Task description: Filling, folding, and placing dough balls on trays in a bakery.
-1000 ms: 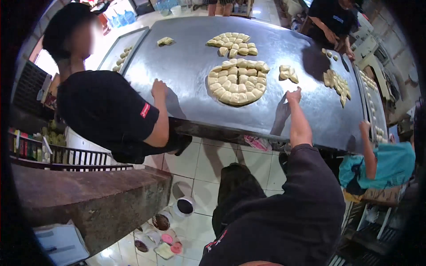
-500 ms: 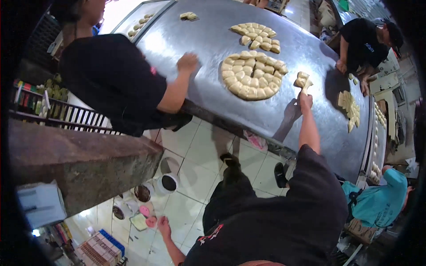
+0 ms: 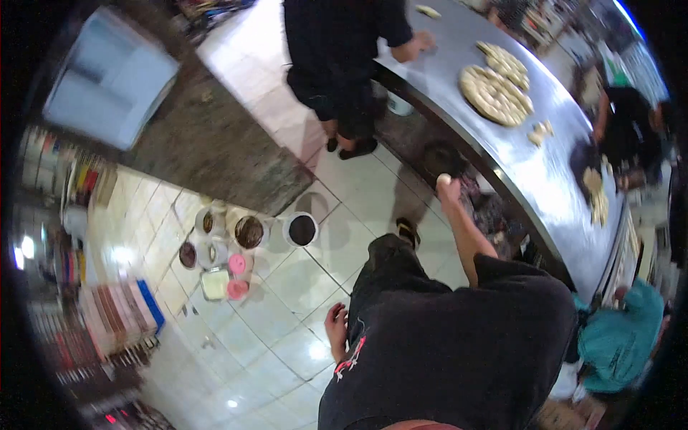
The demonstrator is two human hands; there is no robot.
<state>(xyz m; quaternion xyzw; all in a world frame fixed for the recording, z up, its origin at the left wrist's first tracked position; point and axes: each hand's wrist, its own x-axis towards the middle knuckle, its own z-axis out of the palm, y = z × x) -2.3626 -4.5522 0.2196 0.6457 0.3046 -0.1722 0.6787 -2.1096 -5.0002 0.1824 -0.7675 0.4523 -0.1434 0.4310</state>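
Note:
My right hand (image 3: 450, 190) is closed around a small pale piece of dough (image 3: 444, 178), held off the table's near edge. Low beside my body hangs my left hand (image 3: 336, 331), holding nothing, its fingers loosely apart. On the metal table (image 3: 555, 197) lies a round slab of dough (image 3: 491, 97) scored into pieces. Behind it is a second cluster of dough pieces (image 3: 507, 63). A few loose dough pieces (image 3: 539, 133) sit to its right, and a longer strip of dough (image 3: 595, 192) lies toward the right end.
A person in black (image 3: 344, 57) stands at the table's left; another (image 3: 629, 122) works across it. At right is someone in a teal shirt (image 3: 622, 337). Buckets of dark filling (image 3: 302, 230) and pink containers (image 3: 238, 289) stand on the tiled floor, near a brown ledge (image 3: 215, 122).
My view has swung left and down toward the floor. My right hand has left the loose dough pieces on the table and come back off its edge with a piece of dough.

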